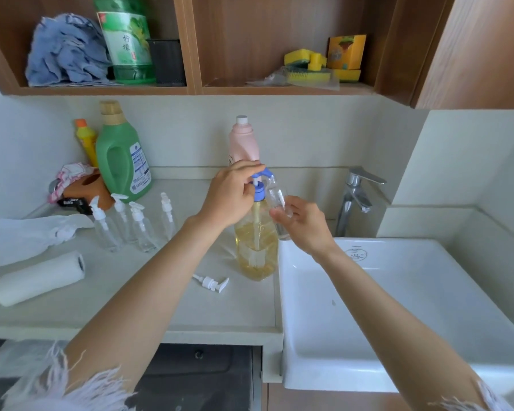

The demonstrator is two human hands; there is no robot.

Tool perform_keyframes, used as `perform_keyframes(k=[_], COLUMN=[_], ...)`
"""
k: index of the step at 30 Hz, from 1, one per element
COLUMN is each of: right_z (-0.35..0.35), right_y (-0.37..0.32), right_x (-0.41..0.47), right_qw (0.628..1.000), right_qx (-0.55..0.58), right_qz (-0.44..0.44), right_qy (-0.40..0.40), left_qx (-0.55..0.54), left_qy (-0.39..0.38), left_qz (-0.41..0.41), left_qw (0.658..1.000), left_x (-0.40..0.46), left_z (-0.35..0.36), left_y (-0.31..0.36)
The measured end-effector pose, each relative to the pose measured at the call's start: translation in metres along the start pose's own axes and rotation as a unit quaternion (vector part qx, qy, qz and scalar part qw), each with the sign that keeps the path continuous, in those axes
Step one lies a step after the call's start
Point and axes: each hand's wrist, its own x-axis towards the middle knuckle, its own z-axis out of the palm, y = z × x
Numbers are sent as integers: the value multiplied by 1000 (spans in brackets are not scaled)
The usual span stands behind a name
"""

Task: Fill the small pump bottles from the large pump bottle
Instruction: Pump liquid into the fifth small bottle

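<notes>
The large pump bottle (256, 244), clear with yellow liquid and a blue pump head, stands on the counter beside the sink. My left hand (233, 192) rests on top of the blue pump with curled fingers around it. My right hand (301, 222) holds a small clear bottle (276, 194) without its cap, tilted with its mouth under the blue spout. Several small pump bottles (137, 222) with white pumps stand to the left. A loose white pump cap (211, 282) lies on the counter in front of the large bottle.
A white sink (398, 307) with a chrome tap (355, 197) is on the right. A paper towel roll (39, 277), a white bag, a green detergent jug (122, 155), a yellow bottle and a pink bottle (244, 140) stand on the counter. Shelves above hold cloths and sponges.
</notes>
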Motion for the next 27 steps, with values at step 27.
perform_keyframes(k=[27], right_z=[-10], right_y=[-2], right_x=[2], right_qw=[999], right_qx=[41], right_qz=[6], right_qy=[-11], left_qx=[74], left_qy=[-49], left_qz=[-32], left_qw=[996], left_x=[7], left_z=[-19], left_y=[11])
